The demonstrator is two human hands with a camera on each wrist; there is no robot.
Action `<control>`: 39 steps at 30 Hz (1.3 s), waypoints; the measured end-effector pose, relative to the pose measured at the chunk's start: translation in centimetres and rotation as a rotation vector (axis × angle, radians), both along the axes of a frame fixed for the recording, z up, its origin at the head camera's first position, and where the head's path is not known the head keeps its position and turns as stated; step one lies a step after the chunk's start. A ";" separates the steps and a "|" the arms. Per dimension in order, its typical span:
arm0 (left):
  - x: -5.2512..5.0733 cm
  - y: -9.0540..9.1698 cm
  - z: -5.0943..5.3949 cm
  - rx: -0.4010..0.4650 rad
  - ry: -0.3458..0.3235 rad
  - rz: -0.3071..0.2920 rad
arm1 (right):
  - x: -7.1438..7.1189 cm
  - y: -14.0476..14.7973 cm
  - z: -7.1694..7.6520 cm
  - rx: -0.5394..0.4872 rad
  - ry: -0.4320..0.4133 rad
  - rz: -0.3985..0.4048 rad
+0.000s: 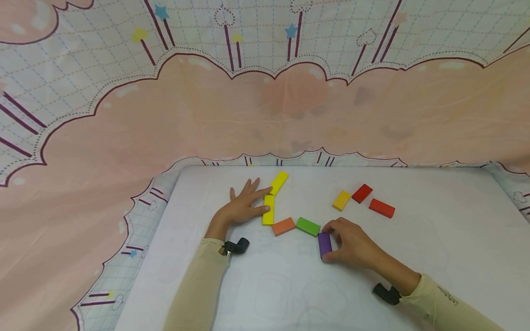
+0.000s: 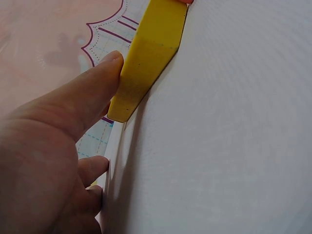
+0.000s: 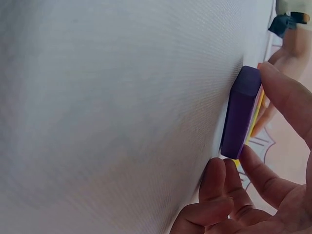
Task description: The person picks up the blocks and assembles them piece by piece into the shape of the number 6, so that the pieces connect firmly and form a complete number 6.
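Fingers of our left hand (image 1: 244, 208) are lying spread and fairly straight, not gripping anything. Its thumb is touching the near yellow block (image 1: 268, 218), and one fingertip is reaching the near end of the far yellow block (image 1: 279, 182), which is slanting away to the right. Just right of the thumb, the orange block (image 1: 283, 226) is meeting the near yellow block's lower end, and the green block (image 1: 308, 226) is continuing the row, sloping toward us.

Farther right, we are seeing the purple block (image 1: 325, 245) on the white table (image 1: 265, 289), pinched end to end by our right hand (image 1: 354, 246): the thumb is pressing its near end, a finger its far end. The relation that counts is here: the block is lying to the left of the right palm, its long axis running mostly near to far, and its far left corner is facing the green block's right end. From this angle we are not quite telling whether the two are touching. The right hand is clearly the nearer one.

Beyond it, an amber block (image 1: 341, 201), a red block (image 1: 362, 193) and a second red block (image 1: 382, 208) are lying apart from the row.
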State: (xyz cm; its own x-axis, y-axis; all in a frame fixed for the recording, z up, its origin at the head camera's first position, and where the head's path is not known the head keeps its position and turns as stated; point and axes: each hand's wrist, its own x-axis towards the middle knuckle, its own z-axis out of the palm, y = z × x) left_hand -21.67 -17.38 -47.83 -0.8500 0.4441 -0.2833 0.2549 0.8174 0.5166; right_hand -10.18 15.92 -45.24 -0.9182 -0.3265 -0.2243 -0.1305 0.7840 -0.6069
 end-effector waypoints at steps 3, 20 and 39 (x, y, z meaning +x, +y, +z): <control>0.0 0.0 0.0 -0.001 0.001 0.000 | 0.0 0.0 0.0 -0.004 -0.004 -0.001; 0.1 -0.1 -0.2 0.010 -0.001 0.001 | -1.5 3.0 1.1 0.068 0.065 -0.100; 0.1 0.0 0.0 0.006 -0.002 0.001 | -4.4 10.8 1.5 0.193 0.167 -0.222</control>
